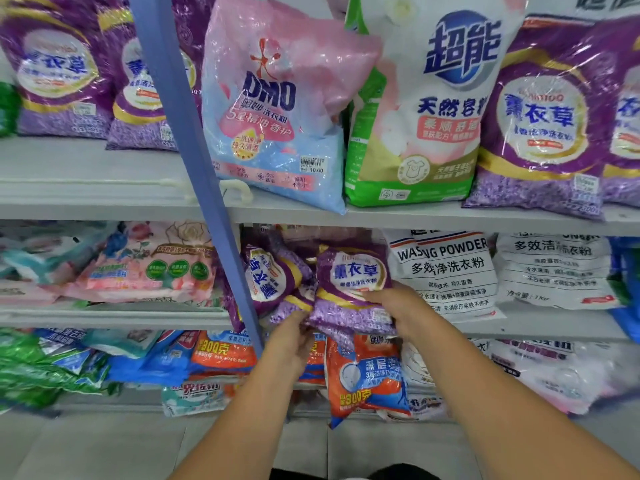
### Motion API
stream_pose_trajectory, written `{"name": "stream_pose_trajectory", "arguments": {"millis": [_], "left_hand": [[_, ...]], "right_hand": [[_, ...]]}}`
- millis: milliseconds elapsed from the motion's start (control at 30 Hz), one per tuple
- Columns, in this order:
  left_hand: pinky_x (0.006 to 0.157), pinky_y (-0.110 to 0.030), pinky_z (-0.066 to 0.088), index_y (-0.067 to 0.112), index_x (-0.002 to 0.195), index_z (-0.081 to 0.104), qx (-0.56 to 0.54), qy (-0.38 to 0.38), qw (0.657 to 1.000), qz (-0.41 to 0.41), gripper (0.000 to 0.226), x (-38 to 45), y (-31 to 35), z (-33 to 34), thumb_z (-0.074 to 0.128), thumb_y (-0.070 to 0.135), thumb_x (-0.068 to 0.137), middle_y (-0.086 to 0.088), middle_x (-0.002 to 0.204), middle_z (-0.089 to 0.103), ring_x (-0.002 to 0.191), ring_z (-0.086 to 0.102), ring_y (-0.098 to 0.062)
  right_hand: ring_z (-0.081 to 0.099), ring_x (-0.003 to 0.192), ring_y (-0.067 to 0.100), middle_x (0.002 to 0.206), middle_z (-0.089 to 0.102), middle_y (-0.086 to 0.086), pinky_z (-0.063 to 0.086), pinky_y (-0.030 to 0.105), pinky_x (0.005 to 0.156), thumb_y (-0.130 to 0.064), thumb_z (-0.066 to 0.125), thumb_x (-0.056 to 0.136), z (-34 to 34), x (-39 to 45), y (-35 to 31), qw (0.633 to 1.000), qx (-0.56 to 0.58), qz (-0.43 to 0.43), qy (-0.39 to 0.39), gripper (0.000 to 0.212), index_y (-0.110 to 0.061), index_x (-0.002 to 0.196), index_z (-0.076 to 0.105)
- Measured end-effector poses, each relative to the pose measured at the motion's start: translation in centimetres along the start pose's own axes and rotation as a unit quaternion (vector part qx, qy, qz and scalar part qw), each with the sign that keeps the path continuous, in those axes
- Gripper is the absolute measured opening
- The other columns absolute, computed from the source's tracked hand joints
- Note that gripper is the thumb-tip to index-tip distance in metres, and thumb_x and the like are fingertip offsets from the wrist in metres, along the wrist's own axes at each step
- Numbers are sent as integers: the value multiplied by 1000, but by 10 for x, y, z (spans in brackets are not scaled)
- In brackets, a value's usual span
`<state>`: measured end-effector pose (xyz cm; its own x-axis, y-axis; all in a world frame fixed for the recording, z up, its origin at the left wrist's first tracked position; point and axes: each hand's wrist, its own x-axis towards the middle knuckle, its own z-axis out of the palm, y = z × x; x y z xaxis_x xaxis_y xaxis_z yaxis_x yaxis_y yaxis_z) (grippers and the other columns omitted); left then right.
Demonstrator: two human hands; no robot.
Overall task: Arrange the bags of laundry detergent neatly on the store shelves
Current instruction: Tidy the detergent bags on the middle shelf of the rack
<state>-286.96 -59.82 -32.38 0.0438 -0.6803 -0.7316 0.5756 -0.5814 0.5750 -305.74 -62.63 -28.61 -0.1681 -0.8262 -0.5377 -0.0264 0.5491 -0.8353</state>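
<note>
Purple lavender bag (353,289) on middle shelf (540,323), pinched at bottom edge under left hand (291,341) fingers, pressed flat beneath right hand (398,303) fingers; likely squaring it upright beside tilted purple bag (270,277) left of fingers.

both hands on small purple detergent bag (353,289) at middle shelf (540,322): left hand (289,344) bottom edge, right hand (403,306) right side

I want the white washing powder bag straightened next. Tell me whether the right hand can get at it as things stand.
Probably yes, once freed. The right hand is gripping the small purple bag, and the white washing powder bag stands immediately beside it on the same shelf, front uncovered, nothing between them.
</note>
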Motion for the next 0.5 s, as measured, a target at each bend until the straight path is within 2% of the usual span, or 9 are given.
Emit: {"name": "stream_pose_trajectory", "arguments": {"millis": [33, 133, 167, 267, 300, 367, 433, 500], "left_hand": [[79, -32, 56, 4, 85, 64, -20, -13, 1000, -6, 13, -7, -4, -1, 59, 8, 97, -9, 77, 65, 75, 60, -20], [54, -27, 58, 5, 76, 59, -49, -28, 998, -26, 20, -17, -10, -3, 55, -1, 95, -8, 66, 63, 69, 56, -20], [51, -26, 55, 6, 76, 58, -51, -29, 998, -35, 20, -20, -11, -7, 54, -2, 94, -8, 68, 61, 66, 54, -19], [57, -32, 54, 6, 88, 63, -51, -52, 995, -64, 4, -25, -11, -23, 63, 9, 90, -11, 79, 67, 63, 53, -21], [63, -36, 55, 5, 96, 66, -56, -61, 994, -74, 16, -28, -10, -26, 67, 20, 90, -13, 88, 71, 67, 56, -24], [69, -41, 59, 5, 110, 67, -70, -78, 990, -94, 34, -32, -6, -28, 68, 34, 92, -17, 106, 74, 87, 68, -32], [61, -45, 61, 5, 115, 65, -54, -83, 991, -94, 30, -37, -5, -25, 66, 27, 95, -23, 110, 73, 101, 68, -39], [56, -47, 62, 2, 115, 63, -39, -83, 992, -91, 25, -43, -7, -21, 62, 20, 97, -23, 102, 73, 100, 67, -39]], "right_hand": [[68, 107, 28, 107, 76, 6, 48, 52, 105, -7, 83, 75, -5, -2, 2, 1000, -13, 7, -11, 43, -16, 114, 67], [69, 105, 29, 102, 78, 4, 48, 53, 104, -12, 87, 68, -16, -12, 4, 999, -32, 20, -25, 46, -20, 110, 69], [70, 102, 29, 98, 78, 4, 50, 53, 101, -10, 86, 68, -18, -19, 3, 999, -29, 23, -29, 44, -18, 108, 69], [75, 88, 28, 93, 79, 8, 59, 46, 86, 2, 80, 76, -26, -43, -1, 998, -4, 41, -56, 39, -11, 110, 68], [76, 81, 26, 92, 79, 10, 61, 41, 76, 5, 77, 78, -30, -51, -2, 997, 6, 51, -63, 36, -9, 110, 67], [76, 70, 25, 88, 78, 13, 58, 34, 61, 7, 74, 80, -40, -61, -3, 994, 24, 76, -72, 26, -4, 104, 68], [75, 66, 24, 84, 78, 15, 57, 34, 61, 5, 73, 82, -48, -63, 0, 991, 33, 104, -77, 18, -1, 98, 69], [74, 70, 26, 87, 78, 16, 59, 38, 70, 2, 74, 83, -55, -62, 4, 988, 35, 125, -83, 16, 0, 98, 70]]}}
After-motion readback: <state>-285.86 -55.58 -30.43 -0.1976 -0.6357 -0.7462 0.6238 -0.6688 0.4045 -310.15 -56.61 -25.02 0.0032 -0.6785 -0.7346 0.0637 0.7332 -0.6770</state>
